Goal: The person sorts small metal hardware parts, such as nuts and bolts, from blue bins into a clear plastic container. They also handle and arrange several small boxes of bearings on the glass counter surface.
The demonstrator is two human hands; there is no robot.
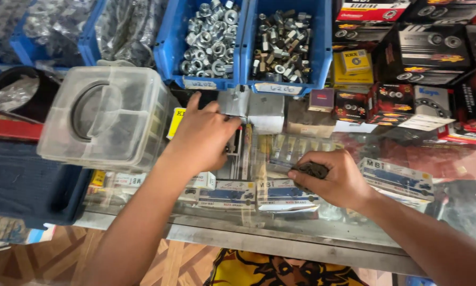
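Observation:
My left hand point(203, 135) reaches forward over a glass counter point(280, 222), fingers curled against a small grey box point(235, 101) at the foot of the blue bins; whether it grips the box I cannot tell. My right hand point(336, 177) rests on the glass nearer me, closed around a dark bundle that looks like a chain point(308, 170). Flat white and blue boxes point(277, 193) lie under the glass between both hands.
Two blue bins hold metal nuts point(211, 37) and mixed nuts and spacers point(283, 42). A clear plastic container point(103, 116) stands at the left on a dark blue case point(20, 180). Stacked black, red and yellow part boxes point(412, 58) fill the right.

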